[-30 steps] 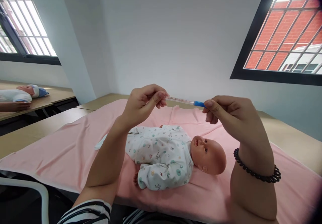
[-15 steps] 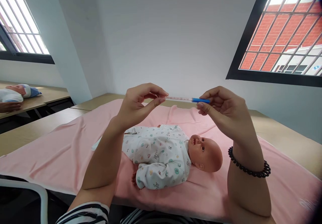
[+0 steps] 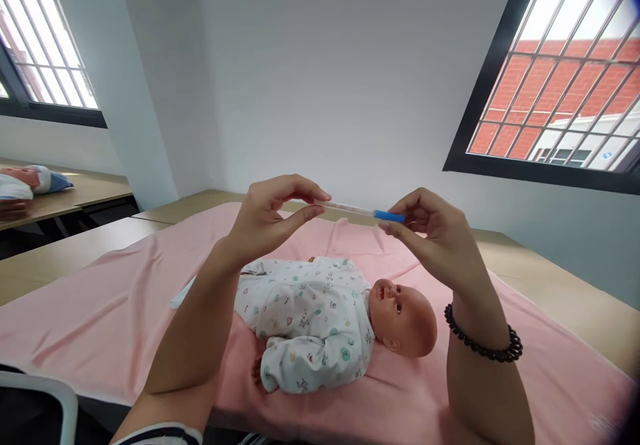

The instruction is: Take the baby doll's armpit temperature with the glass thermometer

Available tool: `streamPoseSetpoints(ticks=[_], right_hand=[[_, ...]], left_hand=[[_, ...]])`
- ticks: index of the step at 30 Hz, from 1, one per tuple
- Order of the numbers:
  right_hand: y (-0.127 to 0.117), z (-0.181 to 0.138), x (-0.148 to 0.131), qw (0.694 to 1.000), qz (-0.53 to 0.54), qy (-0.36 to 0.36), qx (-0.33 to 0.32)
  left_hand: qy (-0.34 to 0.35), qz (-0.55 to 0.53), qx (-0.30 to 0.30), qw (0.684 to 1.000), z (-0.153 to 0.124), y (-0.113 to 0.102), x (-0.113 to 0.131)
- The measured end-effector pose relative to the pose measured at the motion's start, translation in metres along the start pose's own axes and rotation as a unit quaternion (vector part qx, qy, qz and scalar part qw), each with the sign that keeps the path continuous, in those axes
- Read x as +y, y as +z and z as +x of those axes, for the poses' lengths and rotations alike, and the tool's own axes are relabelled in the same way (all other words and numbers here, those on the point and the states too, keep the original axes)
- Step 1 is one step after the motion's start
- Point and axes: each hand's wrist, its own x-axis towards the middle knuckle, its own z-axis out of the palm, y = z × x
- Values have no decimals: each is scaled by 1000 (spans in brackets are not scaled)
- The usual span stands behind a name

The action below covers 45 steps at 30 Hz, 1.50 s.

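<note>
I hold a thin glass thermometer (image 3: 353, 210) with a blue end level in the air, above a baby doll (image 3: 325, 322). My left hand (image 3: 273, 215) pinches its clear tip between thumb and fingers. My right hand (image 3: 430, 232), with a black bead bracelet on the wrist, pinches the blue end. The doll wears a white printed romper and lies on its back on a pink blanket (image 3: 125, 312), head to the right.
The blanket covers a wooden table (image 3: 550, 285) that runs to the wall. At far left another doll (image 3: 27, 182) lies on a separate table with another person's hand beside it. Barred windows (image 3: 560, 85) are on both sides. A white chair edge (image 3: 40, 392) is at bottom left.
Both hands stay pinched on the thermometer; my right fingers have shifted on the blue end. The hands and the view have drifted slightly left and down.
</note>
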Motion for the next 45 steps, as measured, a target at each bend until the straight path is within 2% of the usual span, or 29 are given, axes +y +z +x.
streamPoseSetpoints(ticks=[7, 13, 17, 19, 21, 23, 25, 26, 27, 28, 29, 30, 31, 33, 34, 35, 36, 38, 40, 42, 43, 44, 45], right_hand=[[-2, -3, 0, 1000, -16, 4, -7], [1, 0, -2, 996, 4, 16, -84], [9, 13, 20, 982, 60, 53, -173], [7, 22, 41, 979, 36, 71, -185], [-2, 30, 62, 983, -13, 93, -157], [-21, 33, 76, 989, -29, 125, -76], [-46, 29, 79, 986, 80, 141, 37], [-59, 25, 78, 969, 187, 130, 96], [-72, 20, 75, 926, 323, 110, 160], [-83, 16, 73, 860, 456, 86, 211], [-91, 12, 71, 800, 542, 53, 254], [-97, 9, 71, 784, 559, 31, 267], [-99, 7, 73, 810, 527, 24, 254], [-95, 8, 79, 912, 368, 53, 173], [-91, 11, 83, 952, 265, 83, 128], [-85, 13, 86, 974, 174, 113, 95], [-80, 16, 88, 982, 108, 133, 79], [-73, 20, 86, 986, 62, 132, 82], [-72, 19, 80, 976, 163, 83, 118], [-74, 16, 74, 937, 306, 20, 170], [-75, 15, 72, 923, 340, 6, 182], [-75, 15, 73, 925, 338, 12, 171], [-75, 15, 75, 943, 299, 36, 142]], left_hand=[[4, 14, -23, 1000, 1, -1, -4], [-10, 55, -49, 997, 2, -2, -8], [-12, 90, -102, 991, 3, -3, -8], [-25, 111, -126, 985, 3, -5, -8], [-41, 126, -122, 984, 4, -9, -11], [-51, 122, -71, 989, 5, -15, -18], [-59, 97, 15, 993, 8, -23, -29], [-64, 79, 61, 993, 9, -28, -36], [-69, 60, 107, 990, 11, -32, -44], [-72, 43, 149, 985, 13, -36, -51], [-74, 28, 184, 980, 15, -40, -57], [-74, 14, 212, 974, 16, -44, -63], [-73, -1, 232, 970, 18, -47, -66], [-73, -31, 253, 964, 19, -52, -69], [-72, -45, 258, 962, 20, -54, -68], [-70, -57, 262, 961, 20, -55, -67], [-68, -67, 266, 959, 20, -56, -65], [-58, -80, 275, 956, 19, -57, -63], [-50, -79, 282, 955, 19, -56, -61], [-44, -74, 283, 955, 18, -56, -60], [-42, -73, 281, 956, 18, -55, -60], [-41, -75, 278, 957, 18, -55, -60], [-41, -78, 274, 958, 18, -54, -60]])
